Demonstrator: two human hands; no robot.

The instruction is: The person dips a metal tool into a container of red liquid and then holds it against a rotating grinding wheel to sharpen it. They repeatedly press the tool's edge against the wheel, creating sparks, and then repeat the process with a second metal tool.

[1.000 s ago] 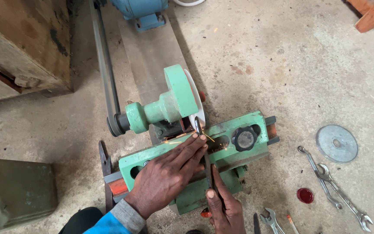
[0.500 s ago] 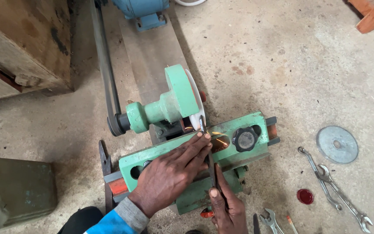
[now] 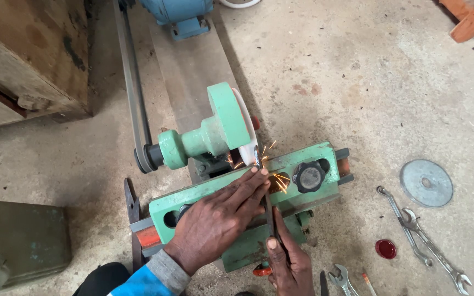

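On the grinder (image 3: 248, 203), left hand (image 3: 220, 219) lies flat, fingers stretched, tips pressing a thin dark blade (image 3: 269, 211) at the wheel (image 3: 248, 131); sparks at the contact. Right hand (image 3: 289, 263), below the grinder, closed around the blade's near end. Right of grinder: bare concrete floor (image 3: 357, 82), then wrenches (image 3: 423, 235), metal disc (image 3: 426, 182), red cap (image 3: 385, 249). Left of grinder: belt (image 3: 133, 87), wooden crate (image 3: 23, 55).
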